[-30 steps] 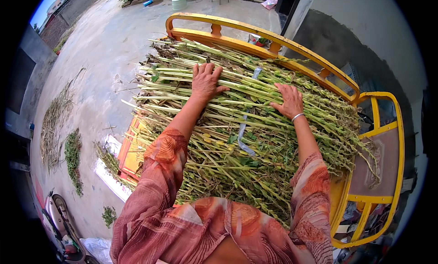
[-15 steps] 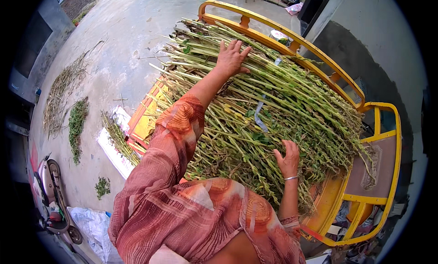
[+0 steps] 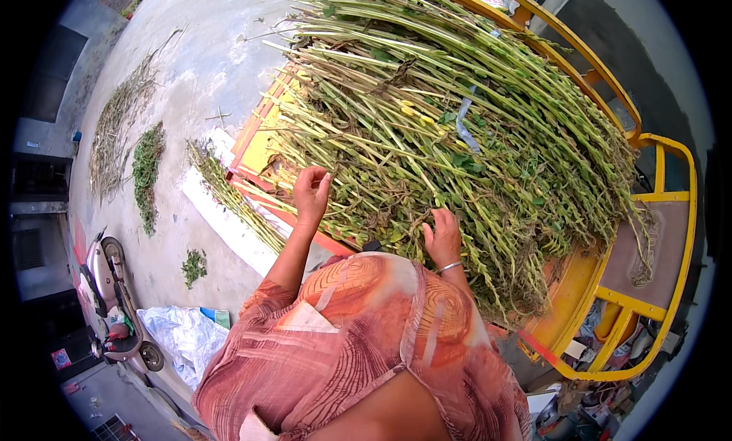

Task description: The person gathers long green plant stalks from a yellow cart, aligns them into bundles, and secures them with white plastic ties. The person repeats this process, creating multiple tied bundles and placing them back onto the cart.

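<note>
A broad heap of long green and yellowing cut stalks point(image 3: 396, 98), set with pods and looking like sesame, lies across the bed of a yellow cargo cart point(image 3: 572, 304). By the heap's near left edge, my left hand point(image 3: 310, 197) is raised, its fingers loosely bent with a gap to the thumb and nothing visible in them. Farther right, my right hand point(image 3: 444, 243), with a bangle at the wrist, is at the near side of the stalks, thumb and fingers apart. A pale grey cloth strip point(image 3: 463, 125) lies over the middle of the heap.
Yellow rails point(image 3: 579, 41) bound the cart's far side, and an end gate point(image 3: 659, 250) its right. On the left ground, a thin stalk bundle point(image 3: 236, 201) lies on a white sheet point(image 3: 204, 189). Beyond are a green plant pile point(image 3: 147, 174), dry stems point(image 3: 114, 140) and a scooter point(image 3: 114, 304).
My left hand has come back from the far stalks to the near left edge. The right hand has shifted left. The view has moved, so the heap sits higher in it.
</note>
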`<control>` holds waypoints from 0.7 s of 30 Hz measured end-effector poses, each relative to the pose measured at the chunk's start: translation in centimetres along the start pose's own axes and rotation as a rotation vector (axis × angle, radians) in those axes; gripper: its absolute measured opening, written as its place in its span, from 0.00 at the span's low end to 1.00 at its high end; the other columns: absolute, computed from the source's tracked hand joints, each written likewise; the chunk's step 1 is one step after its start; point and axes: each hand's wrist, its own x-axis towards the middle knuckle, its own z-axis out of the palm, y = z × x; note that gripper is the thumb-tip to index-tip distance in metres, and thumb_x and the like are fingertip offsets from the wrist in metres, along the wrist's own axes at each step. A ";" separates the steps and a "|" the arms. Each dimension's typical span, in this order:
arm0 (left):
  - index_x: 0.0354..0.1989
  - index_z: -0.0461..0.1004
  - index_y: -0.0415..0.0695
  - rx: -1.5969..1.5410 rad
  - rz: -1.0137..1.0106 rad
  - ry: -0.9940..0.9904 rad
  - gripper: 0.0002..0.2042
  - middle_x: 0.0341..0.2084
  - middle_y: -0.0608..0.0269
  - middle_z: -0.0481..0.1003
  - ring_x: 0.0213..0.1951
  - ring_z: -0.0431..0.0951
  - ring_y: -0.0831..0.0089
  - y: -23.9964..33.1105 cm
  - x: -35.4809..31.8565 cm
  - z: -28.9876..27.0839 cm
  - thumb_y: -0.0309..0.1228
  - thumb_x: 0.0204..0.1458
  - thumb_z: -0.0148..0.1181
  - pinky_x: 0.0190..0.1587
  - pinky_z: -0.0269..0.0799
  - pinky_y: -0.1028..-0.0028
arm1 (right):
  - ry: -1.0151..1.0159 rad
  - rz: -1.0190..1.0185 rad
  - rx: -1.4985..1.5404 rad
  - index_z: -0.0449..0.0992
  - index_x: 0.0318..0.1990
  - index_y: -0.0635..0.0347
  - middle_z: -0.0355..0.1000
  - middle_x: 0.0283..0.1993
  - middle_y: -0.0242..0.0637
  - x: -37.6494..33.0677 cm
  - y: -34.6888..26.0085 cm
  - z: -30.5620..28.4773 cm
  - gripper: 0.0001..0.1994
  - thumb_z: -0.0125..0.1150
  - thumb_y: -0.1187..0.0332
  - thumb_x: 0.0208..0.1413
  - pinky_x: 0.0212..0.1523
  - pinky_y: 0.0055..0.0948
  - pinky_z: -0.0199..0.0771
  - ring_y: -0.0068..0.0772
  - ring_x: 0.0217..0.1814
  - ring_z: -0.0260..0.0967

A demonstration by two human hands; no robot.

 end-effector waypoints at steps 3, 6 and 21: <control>0.34 0.73 0.38 -0.001 -0.459 -0.148 0.08 0.25 0.66 0.75 0.28 0.75 0.79 -4.3 -10.2 -2.7 0.28 0.50 0.62 0.32 0.72 0.80 | -0.091 -0.007 -0.187 0.66 0.49 0.64 0.63 0.48 0.46 4.1 -0.5 1.4 0.22 0.64 0.69 0.46 0.50 0.41 0.64 0.49 0.50 0.61; 0.33 0.73 0.42 -0.245 -1.002 -0.156 0.06 0.27 0.68 0.75 0.28 0.75 0.79 -6.3 -14.4 -3.9 0.31 0.53 0.59 0.30 0.71 0.81 | -0.038 0.100 -0.435 0.66 0.47 0.62 0.64 0.48 0.46 7.1 -1.0 3.1 0.21 0.64 0.68 0.45 0.48 0.42 0.64 0.48 0.51 0.61; 0.58 0.61 0.41 -1.031 -0.981 -0.525 0.26 0.56 0.52 0.65 0.54 0.70 0.63 -0.4 -4.0 5.1 0.42 0.55 0.56 0.53 0.69 0.67 | -0.192 0.098 0.192 0.71 0.42 0.64 0.70 0.33 0.49 -3.3 3.3 -3.6 0.10 0.50 0.73 0.53 0.30 0.41 0.69 0.52 0.32 0.69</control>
